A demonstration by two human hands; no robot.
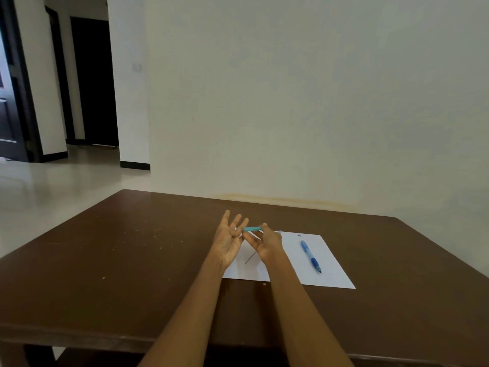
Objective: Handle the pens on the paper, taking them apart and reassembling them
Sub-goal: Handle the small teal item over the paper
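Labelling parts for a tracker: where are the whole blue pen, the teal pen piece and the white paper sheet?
whole blue pen (310, 255): head view, mid-barrel.
teal pen piece (252, 229): head view, its middle.
white paper sheet (336, 271): head view, bare right part.

Teal pen piece (252, 229) — blue pen (311, 256), white paper (332, 268).

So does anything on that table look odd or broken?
Not broken, just apart: the right hand pinches a teal pen piece, a thin refill lies loose on the paper. The blue pen looks whole.
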